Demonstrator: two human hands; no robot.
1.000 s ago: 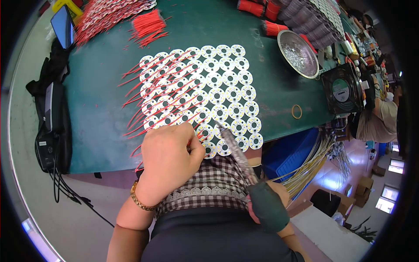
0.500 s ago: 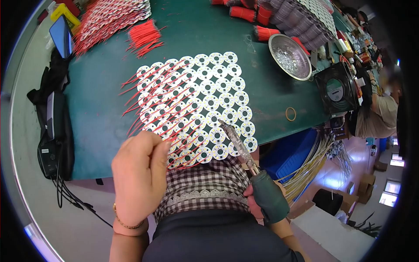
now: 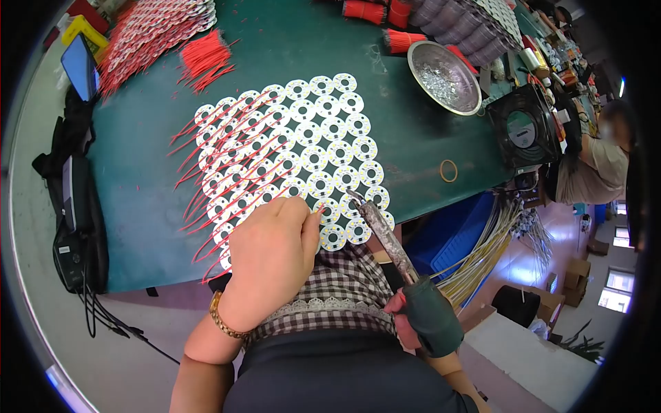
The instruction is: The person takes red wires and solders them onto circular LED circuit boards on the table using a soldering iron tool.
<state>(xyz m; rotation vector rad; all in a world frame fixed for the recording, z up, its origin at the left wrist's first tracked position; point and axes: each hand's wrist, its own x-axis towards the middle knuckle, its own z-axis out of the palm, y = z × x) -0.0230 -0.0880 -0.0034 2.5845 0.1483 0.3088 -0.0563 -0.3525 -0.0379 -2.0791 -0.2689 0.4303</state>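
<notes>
A sheet of round white LED boards lies near the green table's front edge, with red wires across its left part. Over the lower part of the sheet is my left hand, its fingers pinched together; a bit of red shows at the fingertips, and most of what they hold is hidden. My right hand is closed around the dark handle of a soldering iron. The iron's tip is over the boards at the sheet's right side, to the right of my left hand.
Stacked wired boards and loose red wires lie at the back left. A metal bowl, a fan and a rubber band are on the right. Beneath, a blue bin; a person sits far right.
My left hand has moved right from the sheet's lower left, back over the boards. The iron stays in my right hand. The whole view has shifted slightly.
</notes>
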